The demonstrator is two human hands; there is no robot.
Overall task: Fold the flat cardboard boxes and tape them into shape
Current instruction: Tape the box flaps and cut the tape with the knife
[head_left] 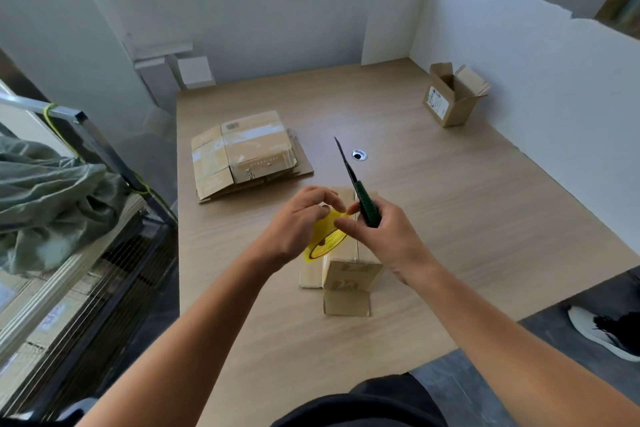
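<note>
A small folded cardboard box [349, 276] stands on the wooden table [450, 218] in front of me, one flap lying open toward me. Above it my left hand [298, 222] holds a yellow roll of tape [327, 239], its fingers curled over the roll's top. My right hand [384, 236] grips a green-handled knife [363, 201] with the dark blade pointing up and away, while its forefinger and thumb reach to the tape by my left fingertips. A stack of flat cardboard boxes [246, 156] lies further back on the left.
An open, set-up cardboard box [450, 97] stands at the far right by the white partition [519, 62]. A cable hole [359, 155] sits mid-table. A green cloth [52, 194] hangs over a rack on the left. A shoe [602, 333] is on the floor, right.
</note>
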